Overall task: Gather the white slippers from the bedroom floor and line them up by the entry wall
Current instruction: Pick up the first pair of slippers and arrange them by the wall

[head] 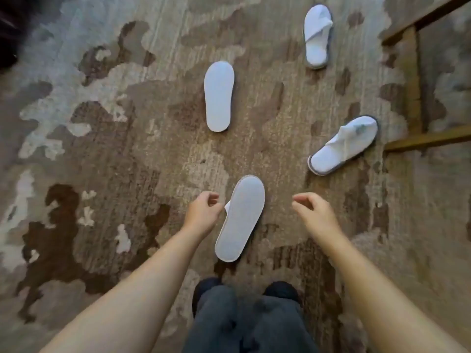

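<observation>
Several white slippers lie scattered on a patterned carpet. The nearest slipper point(240, 219) lies sole up just ahead of my feet. My left hand point(202, 212) hovers at its left edge, fingers curled and apart, holding nothing. My right hand point(312, 212) hangs open a little to the slipper's right, not touching it. A second sole-up slipper point(218, 96) lies farther off. Two slippers lie right way up: one at the right point(344, 146), tilted, and one at the far right point(317, 36).
The brown and grey carpet point(114, 149) fills the view. A wooden frame of furniture legs point(413, 85) stands at the right, close to the tilted slipper. My dark trousers and shoes point(244, 314) are at the bottom. A dark shape sits in the top left corner.
</observation>
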